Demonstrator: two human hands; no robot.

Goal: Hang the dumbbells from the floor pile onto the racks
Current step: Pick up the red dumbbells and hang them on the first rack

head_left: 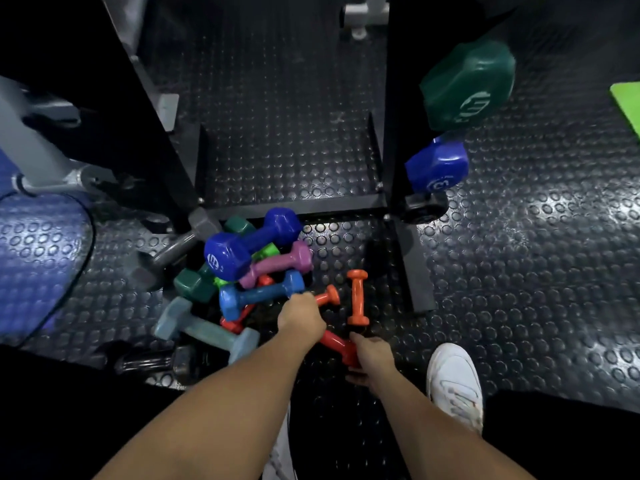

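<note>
Left hand point(300, 315) grips an orange dumbbell point(328, 296) at the pile's point(239, 271) 4 o'clock edge; right hand point(370, 358) clutches a red dumbbell point(337, 344), both arms stretched down.

A gym: studded rubber floor point(519, 271); coloured dumbbells point(249, 271) piled by a black rack point(391, 133); grey machine frame point(38, 150) alongside; green mat point(627, 105).

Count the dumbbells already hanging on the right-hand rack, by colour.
Dark green dumbbell: 1
Blue dumbbell: 1
Total: 2
The black round part below them is too dark to identify.
</note>
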